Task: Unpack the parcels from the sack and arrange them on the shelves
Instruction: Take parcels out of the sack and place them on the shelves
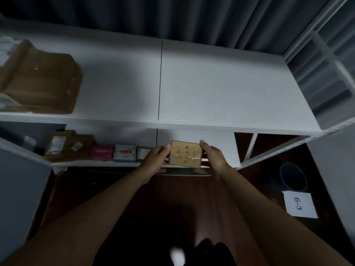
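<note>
A small brown cardboard parcel (185, 153) with printed handling symbols and clear tape is held at the front edge of the lower white shelf (217, 144). My left hand (155, 159) grips its left side and my right hand (212, 157) grips its right side. Left of it on the same shelf stands a row of parcels: a white box (124, 153), a pink box (101, 152) and brown cardboard parcels (67, 145). The sack is not in view.
A large brown cardboard parcel (41, 81) lies at the left of the upper shelf (211, 83). A dark curtain hangs behind the rack. On the dark floor at the right stand a grey bin (293, 176) and a paper sign reading 6-3 (298, 205).
</note>
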